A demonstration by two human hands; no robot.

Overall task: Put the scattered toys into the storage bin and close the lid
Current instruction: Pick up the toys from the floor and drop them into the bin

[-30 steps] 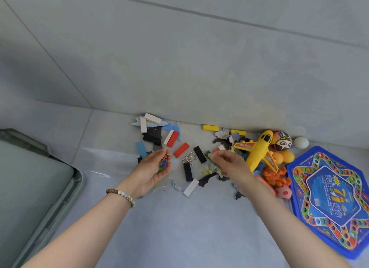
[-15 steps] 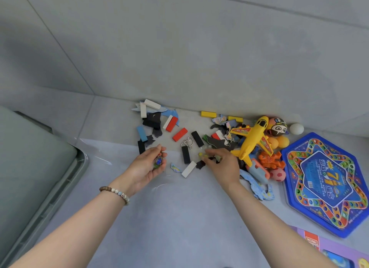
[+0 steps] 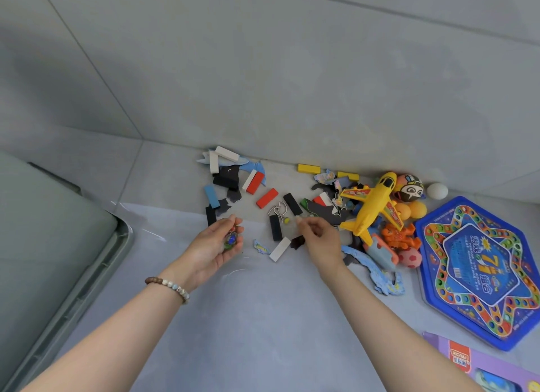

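Scattered toys lie on the floor at 12 o'clock from both hands. The left hand cups marbles in curled fingers. The right hand, at its 3 o'clock, has its fingertips drawn together; I cannot tell whether they hold anything. The storage bin sits at 9 o'clock.

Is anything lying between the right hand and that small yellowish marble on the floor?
Nothing visible does. The marble lies just left of the right hand, in the open. A black block sits close on the marble's other side, and a metal ring lies just behind it, neither in the hand's path.
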